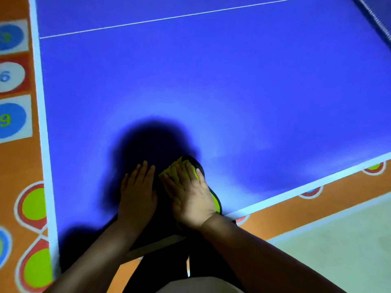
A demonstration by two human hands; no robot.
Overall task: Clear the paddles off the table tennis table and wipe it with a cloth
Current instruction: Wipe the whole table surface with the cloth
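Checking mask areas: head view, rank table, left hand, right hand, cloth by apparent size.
1. table
2. right hand and left hand, about alike
3. cloth, mostly hidden under the right hand

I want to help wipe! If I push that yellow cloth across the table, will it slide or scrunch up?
Probably floppy: the yellow cloth lies in soft folds under the right hand. It likely slides easily, since the blue table looks smooth. Under a flat palm it should stay flat. Pushed by one edge, it may bunch.
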